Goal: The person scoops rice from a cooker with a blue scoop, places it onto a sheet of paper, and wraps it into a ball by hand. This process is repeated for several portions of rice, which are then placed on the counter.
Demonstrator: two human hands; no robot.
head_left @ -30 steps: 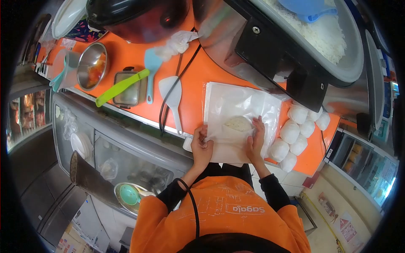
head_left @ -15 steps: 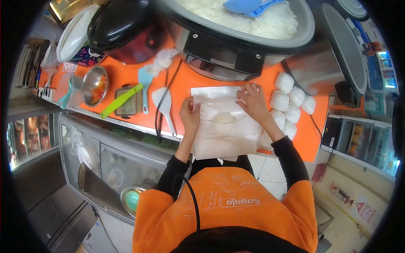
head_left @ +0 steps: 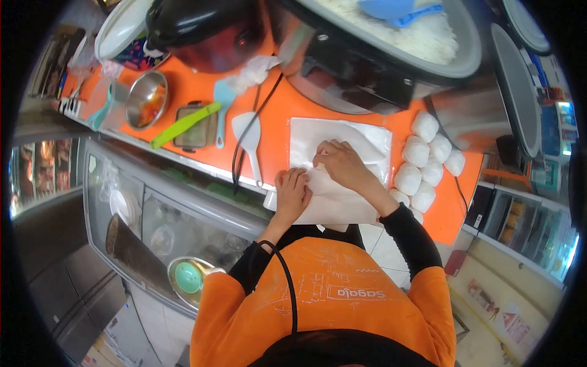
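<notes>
Sheets of white wrapping paper [head_left: 342,205] lie in a stack at the counter's near edge, in front of my body. My left hand [head_left: 293,192] rests at the left side of the top sheet, fingers bent and gripping the paper. Over the middle of the stack, my right hand [head_left: 342,164] is closed, its fingertips pinching the paper close to my left fingers. The small rice mound on the sheet is mostly hidden by paper and hands. Several rounded white wrapped bundles [head_left: 416,151] sit to the right of the stack.
Beyond the paper stands a large rice cooker [head_left: 358,70] of cooked rice with a blue scoop [head_left: 400,12]. Leftward lie a white rice paddle [head_left: 249,139], black cable, light-blue spatula [head_left: 224,104], green-handled utensil [head_left: 183,125], lidded container [head_left: 199,136] and steel bowl [head_left: 136,104].
Both hands have come from the paper's far edge toward my body, and the right has moved left, closer to the left hand. The rice mound, visible before, is now mostly covered. The view has shifted.
</notes>
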